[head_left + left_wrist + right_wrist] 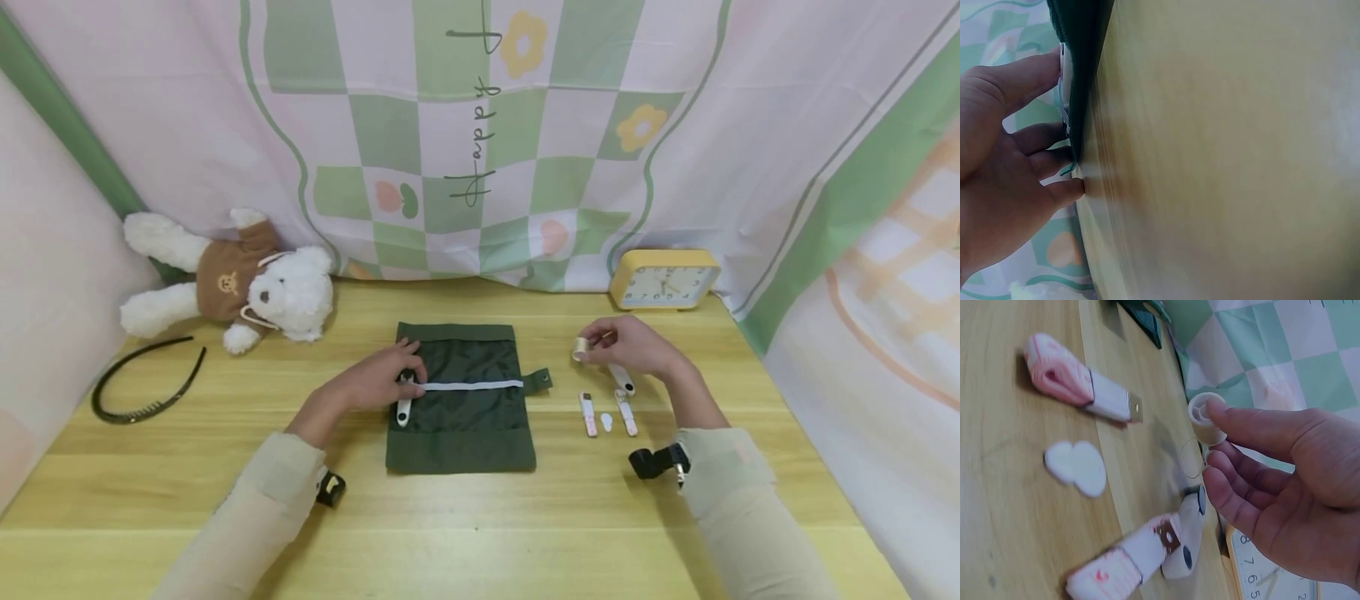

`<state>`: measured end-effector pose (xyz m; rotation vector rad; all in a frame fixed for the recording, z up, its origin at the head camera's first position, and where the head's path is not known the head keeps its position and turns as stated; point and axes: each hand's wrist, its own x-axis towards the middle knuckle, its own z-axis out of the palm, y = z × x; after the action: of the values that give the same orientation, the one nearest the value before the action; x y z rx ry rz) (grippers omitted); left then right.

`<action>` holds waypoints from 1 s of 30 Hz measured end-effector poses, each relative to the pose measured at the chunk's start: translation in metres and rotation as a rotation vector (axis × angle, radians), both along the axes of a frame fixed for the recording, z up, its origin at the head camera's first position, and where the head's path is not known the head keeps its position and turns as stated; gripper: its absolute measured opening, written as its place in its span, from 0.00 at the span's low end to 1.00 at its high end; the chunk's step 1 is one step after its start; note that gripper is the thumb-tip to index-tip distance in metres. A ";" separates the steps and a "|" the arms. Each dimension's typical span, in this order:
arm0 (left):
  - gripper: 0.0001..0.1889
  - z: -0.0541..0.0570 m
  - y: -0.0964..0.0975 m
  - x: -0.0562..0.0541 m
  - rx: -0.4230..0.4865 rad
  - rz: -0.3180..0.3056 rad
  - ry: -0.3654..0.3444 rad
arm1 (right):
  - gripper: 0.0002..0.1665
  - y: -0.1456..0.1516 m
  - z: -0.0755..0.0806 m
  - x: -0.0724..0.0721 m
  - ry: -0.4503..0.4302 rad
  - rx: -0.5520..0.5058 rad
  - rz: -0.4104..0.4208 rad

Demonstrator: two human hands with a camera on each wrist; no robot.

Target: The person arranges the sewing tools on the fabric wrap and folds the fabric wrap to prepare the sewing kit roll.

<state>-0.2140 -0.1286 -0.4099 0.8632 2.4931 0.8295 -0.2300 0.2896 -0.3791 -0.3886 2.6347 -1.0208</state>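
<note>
In the head view my left hand (375, 377) rests on the left side of an unfolded dark green fabric pouch (472, 412). Its thumb and fingers press at a slim white tool with a dark round end (403, 414), which lies at the left end of a white elastic strip (472, 386). My right hand (630, 343) pinches a small spool of pale thread (1209, 428) between thumb and fingers, raised above the table; a loose loop of thread (1188, 464) hangs from it. Below that hand lies a similar white tool (622, 380).
Two folded pink-and-white measuring tapes (588, 414) and a small white rounded piece (607, 422) lie right of the pouch. A yellow clock (666, 279) stands at the back right. On the left are a white plush toy (228, 279) and a black headband (142, 412).
</note>
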 end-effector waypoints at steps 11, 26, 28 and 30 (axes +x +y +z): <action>0.03 -0.002 0.000 -0.001 0.012 -0.016 0.011 | 0.24 -0.021 0.002 -0.005 0.044 -0.044 0.014; 0.05 -0.002 0.001 -0.001 0.022 -0.031 0.006 | 0.25 -0.060 0.002 -0.011 0.063 -0.119 0.053; 0.06 -0.002 0.002 -0.002 0.026 -0.032 0.010 | 0.26 -0.065 0.003 -0.013 0.070 -0.133 0.061; 0.06 -0.001 0.002 -0.001 0.028 -0.033 0.013 | 0.25 -0.070 0.003 -0.014 0.076 -0.152 0.066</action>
<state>-0.2152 -0.1262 -0.4106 0.9192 2.4777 0.8526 -0.2441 0.2194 -0.3759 -0.5541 2.5987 -1.2116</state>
